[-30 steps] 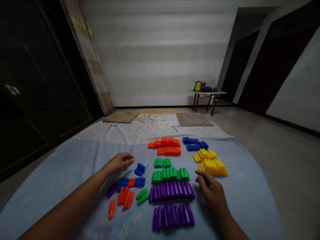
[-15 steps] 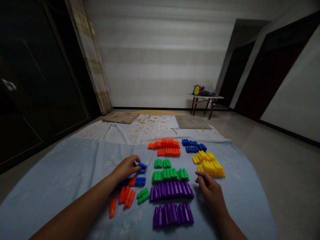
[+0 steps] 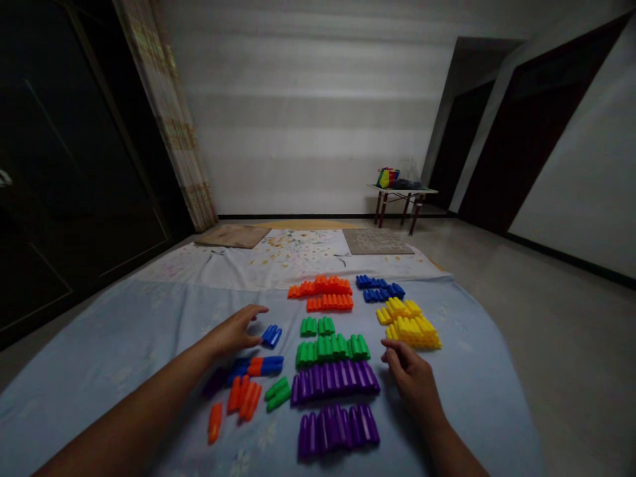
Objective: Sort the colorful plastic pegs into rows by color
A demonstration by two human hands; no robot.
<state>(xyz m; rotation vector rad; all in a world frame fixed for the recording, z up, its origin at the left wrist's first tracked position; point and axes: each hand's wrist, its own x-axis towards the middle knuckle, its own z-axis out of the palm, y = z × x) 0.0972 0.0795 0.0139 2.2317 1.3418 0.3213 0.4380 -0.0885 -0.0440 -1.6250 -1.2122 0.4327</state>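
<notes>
Small blue cluster (image 3: 271,336) has turned; left hand (image 3: 236,332) spread beside it.

Peg rows (image 3: 335,379) on tablecloth (image 3: 477,391), mats (image 3: 378,242) behind, side table (image 3: 428,191) beyond at right

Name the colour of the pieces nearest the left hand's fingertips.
Blue pieces, clearest in the head view.

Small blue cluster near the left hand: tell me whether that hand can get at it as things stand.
Probably yes: the left hand is open beside the small blue cluster, thumb and fingers parted towards it, with no other piece visible between.
</notes>
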